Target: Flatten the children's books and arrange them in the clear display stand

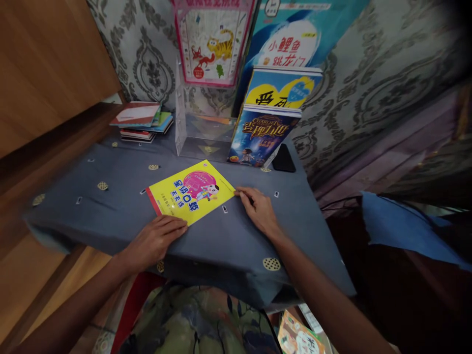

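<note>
A yellow booklet (210, 200) with a red spine strip, a pink circle and a cartoon figure lies on the cloth-covered table, turned at an angle. My left hand (157, 242) grips its near edge, fingers together on the cover by the lower corner, thumb side facing right. At the right corner, my right hand (259, 210) pinches the booklet between thumb and curled fingers. Behind it stands a clear acrylic rack (180, 118). Its right side holds a dark blue book (260, 135), a blue-and-yellow book (283, 83) and a large teal book (332, 29); a pink-bordered book (217, 44) is higher up.
A stack of thin books (142, 120) sits at the table's back left. A black phone (283, 158) lies right of the rack. Patterned curtains (151, 59) hang behind, and a wooden panel (44, 64) stands at left. Below the table's front edge is an orange book (298, 337).
</note>
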Motion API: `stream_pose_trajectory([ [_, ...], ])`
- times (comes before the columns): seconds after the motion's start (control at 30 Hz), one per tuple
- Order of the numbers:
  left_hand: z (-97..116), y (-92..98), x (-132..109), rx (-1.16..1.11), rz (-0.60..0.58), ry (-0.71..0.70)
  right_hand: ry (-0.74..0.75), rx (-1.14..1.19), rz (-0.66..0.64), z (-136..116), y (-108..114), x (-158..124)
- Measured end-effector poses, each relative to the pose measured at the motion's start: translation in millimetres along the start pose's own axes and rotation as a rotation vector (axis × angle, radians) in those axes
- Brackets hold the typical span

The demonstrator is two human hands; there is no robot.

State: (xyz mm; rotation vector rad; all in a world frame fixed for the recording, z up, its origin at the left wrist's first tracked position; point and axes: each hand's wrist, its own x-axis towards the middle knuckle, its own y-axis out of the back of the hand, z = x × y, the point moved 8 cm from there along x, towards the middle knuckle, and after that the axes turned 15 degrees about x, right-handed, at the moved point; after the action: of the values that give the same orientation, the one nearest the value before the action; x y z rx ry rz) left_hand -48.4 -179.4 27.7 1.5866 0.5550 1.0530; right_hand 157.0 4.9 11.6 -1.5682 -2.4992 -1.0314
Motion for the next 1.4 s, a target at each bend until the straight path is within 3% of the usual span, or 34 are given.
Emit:
stream_pose_trajectory([
  [0.27, 5, 14.8, -39, 0.003, 0.099, 0.120, 0.016, -0.024, -0.007, 1, 0, -1],
  [0.4, 4, 10.1, -46, -0.003, 0.159, 0.167, 0.107, -0.149, -0.015, -18, -10, -3],
  [0.47, 4, 8.7, -47, -0.003, 0.190, 0.181, 0.202, -0.151, -0.089, -40, -29, -5],
  [0.57, 4, 11.0, -46, 0.011, 0.240, 0.194, 0.335, -0.064, -0.416, -76, -81, -14],
  [0.67, 6, 14.8, -43, 0.031, 0.264, 0.201, 0.397, -0.056, -0.661, -104, -129, -17],
  [0.77, 8, 17.3, -40, 0.043, 0.276, 0.199, 0.460, -0.082, -0.758, -122, -163, -7],
  [0.97, 6, 18.0, -38, 0.015, 0.305, 0.229, 0.540, -0.087, -0.777, -131, -206, 29],
  [1.17, 4, 19.8, -36, -0.005, 0.324, 0.235, 0.513, -0.050, -0.774, -123, -210, 48],
  [1.4, 4, 25.2, -35, -0.023, 0.386, 0.225, 0.357, -0.129, -0.677, -81, -181, 76],
])
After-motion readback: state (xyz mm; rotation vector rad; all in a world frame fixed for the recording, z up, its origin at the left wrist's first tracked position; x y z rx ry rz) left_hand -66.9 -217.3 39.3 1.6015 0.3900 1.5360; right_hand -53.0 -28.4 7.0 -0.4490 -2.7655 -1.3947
